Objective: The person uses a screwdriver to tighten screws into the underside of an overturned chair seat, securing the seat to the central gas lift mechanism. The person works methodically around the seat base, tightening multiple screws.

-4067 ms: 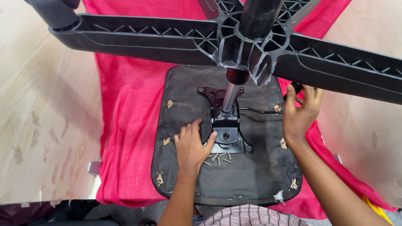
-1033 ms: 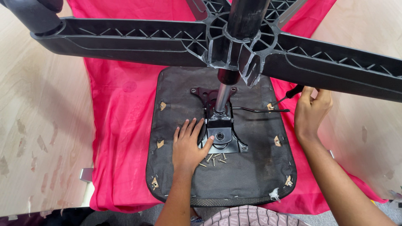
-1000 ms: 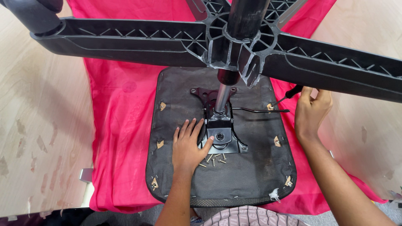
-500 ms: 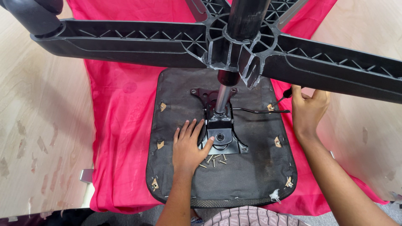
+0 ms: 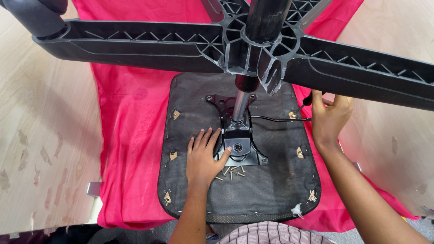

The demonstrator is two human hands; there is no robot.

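Under the raised five-star chair base [image 5: 253, 49], an upturned seat pan [image 5: 271, 190] lies flat on a red cloth [image 5: 131, 135] spread over the pale counter [image 5: 40, 135]. At its middle sits the black metal tilt plate [image 5: 237, 144], with the gas column [image 5: 240, 104] rising from it toward 12 o'clock into the base hub. The left hand [image 5: 203, 158] rests palm down on the seat pan, fingers spread apart and gripping nothing, thumb tip touching the plate's left edge; the plate lies just at 2 o'clock from that hand. A few loose screws [image 5: 230, 171] lie just beside the thumb, at 4 o'clock from it. The right hand [image 5: 330, 119] is well apart, at the seat pan's right edge, closed on a screwdriver [image 5: 302, 106] with a dark handle, its shaft pointing toward 8 o'clock at a corner fitting. A thin lever rod [image 5: 278, 119] runs from the plate toward 3 o'clock, ending near that hand. The left hand is clearly the nearer to the plate and screws.
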